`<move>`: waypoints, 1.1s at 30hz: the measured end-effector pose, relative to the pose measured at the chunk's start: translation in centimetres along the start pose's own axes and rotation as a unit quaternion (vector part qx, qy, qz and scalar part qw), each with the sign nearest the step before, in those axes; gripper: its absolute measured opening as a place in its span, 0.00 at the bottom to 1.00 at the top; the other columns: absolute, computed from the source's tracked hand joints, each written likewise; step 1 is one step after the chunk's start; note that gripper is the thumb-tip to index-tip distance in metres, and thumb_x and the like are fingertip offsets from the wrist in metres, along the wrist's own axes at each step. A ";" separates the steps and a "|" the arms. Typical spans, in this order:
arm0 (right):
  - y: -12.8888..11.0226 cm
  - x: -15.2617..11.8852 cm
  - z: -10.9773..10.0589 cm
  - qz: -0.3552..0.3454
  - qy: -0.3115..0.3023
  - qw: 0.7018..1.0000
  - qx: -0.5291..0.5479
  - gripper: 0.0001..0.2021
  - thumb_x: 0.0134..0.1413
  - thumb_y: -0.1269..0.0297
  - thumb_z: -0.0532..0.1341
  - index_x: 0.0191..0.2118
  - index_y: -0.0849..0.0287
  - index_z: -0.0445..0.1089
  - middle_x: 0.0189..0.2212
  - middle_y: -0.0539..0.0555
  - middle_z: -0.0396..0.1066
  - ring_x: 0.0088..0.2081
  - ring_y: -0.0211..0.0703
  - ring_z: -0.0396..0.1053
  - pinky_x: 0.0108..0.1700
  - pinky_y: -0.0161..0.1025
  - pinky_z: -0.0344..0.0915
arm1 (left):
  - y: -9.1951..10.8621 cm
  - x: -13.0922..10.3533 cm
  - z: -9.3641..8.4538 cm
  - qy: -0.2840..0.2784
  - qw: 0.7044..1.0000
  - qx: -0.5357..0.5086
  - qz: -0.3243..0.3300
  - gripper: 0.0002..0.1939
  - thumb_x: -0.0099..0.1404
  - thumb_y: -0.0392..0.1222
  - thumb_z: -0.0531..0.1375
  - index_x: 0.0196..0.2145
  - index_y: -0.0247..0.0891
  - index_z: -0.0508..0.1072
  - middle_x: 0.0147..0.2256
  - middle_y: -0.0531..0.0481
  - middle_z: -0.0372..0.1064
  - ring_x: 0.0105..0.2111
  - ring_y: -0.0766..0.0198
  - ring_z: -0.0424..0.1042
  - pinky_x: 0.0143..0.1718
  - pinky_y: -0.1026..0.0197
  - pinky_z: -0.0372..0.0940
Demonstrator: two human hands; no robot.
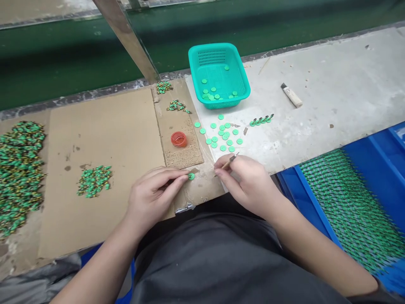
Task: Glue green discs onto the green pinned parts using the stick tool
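Head cam: my L hand (pixel 152 194) pinched a green button (pixel 191 176) nr the front edge of the bench (pixel 348 84). My R hand (pixel 249 177) gripped a thin tool (pixel 229 162), nr that edge too. Loose buttons (pixel 225 136) lay mid-bench, w/ a teal basket (pixel 248 90) behind them, nr the back edge.

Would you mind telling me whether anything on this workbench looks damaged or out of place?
Yes, mildly: small specks are scattered over the cardboard around the red cup, perhaps spilled, and the bench's front edge straight below the cup looks ragged, as if worn.
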State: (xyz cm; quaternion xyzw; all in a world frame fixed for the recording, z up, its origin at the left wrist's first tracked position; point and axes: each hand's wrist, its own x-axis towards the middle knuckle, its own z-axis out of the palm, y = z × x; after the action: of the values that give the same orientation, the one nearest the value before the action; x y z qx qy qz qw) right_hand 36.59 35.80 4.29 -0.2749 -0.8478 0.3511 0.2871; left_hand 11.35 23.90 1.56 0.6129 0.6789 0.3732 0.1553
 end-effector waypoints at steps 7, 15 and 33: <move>0.2 -0.6 -0.4 0.020 -0.100 0.993 -0.053 0.08 0.81 0.68 0.58 0.51 0.57 0.77 0.46 0.59 0.85 0.50 0.54 0.84 0.55 0.50 0.79 | 0.0 -0.1 0.0 0.009 1.000 -0.013 0.021 0.06 0.77 0.47 0.70 0.42 0.48 0.89 0.42 0.53 0.89 0.39 0.60 0.86 0.47 0.56 0.80; 0.7 0.2 1.2 0.013 -0.074 0.997 0.033 0.08 0.79 0.68 0.61 0.44 0.58 0.78 0.41 0.55 0.84 0.42 0.47 0.83 0.48 0.42 0.77 | -0.4 -0.1 0.3 0.012 0.995 0.005 0.100 0.05 0.76 0.41 0.71 0.46 0.50 0.88 0.44 0.54 0.89 0.40 0.59 0.87 0.48 0.55 0.80; 0.4 1.2 4.7 -0.038 -0.062 0.997 0.037 0.10 0.81 0.66 0.60 0.43 0.56 0.76 0.39 0.53 0.82 0.41 0.45 0.80 0.48 0.41 0.73 | -0.3 -0.4 0.4 0.000 0.998 -0.021 0.067 0.05 0.78 0.42 0.70 0.47 0.51 0.88 0.47 0.55 0.89 0.46 0.58 0.88 0.53 0.53 0.81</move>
State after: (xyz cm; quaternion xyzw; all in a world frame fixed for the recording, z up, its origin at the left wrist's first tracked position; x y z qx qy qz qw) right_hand 32.65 34.77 1.52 -0.2097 -0.8603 0.3873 0.2566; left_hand 11.47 23.68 0.94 0.6537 0.6281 0.3973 0.1428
